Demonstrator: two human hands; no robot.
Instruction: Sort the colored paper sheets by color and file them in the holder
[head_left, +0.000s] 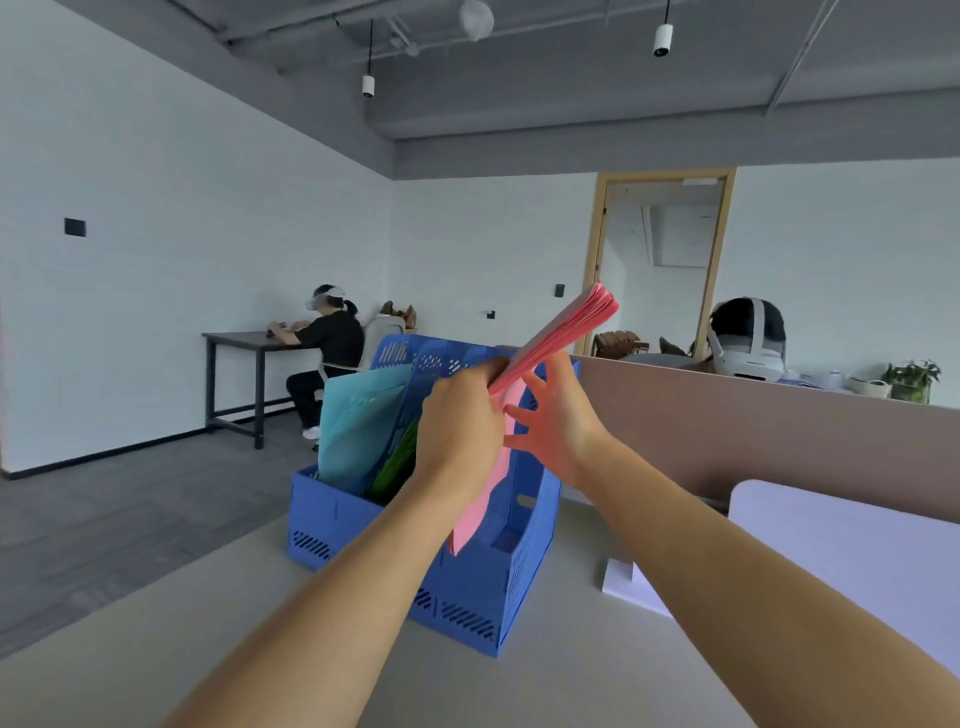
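Gripping pink sheets (566, 327) in left hand (460, 415), right hand (561, 421) spread open, holder (467, 608) beneath, partition (727, 426) behind.

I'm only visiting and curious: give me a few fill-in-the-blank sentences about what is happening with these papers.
1. The stack of paper sheets gripped by the left hand is coloured ____.
2. The perforated plastic file holder on the desk is coloured ____.
3. The light blue sheets stand in the holder's leftmost compartment; the neighbouring sheets are ____.
4. The open hand with spread fingers beside the stack is the person's ____ one.

Missing words: pink; blue; green; right.
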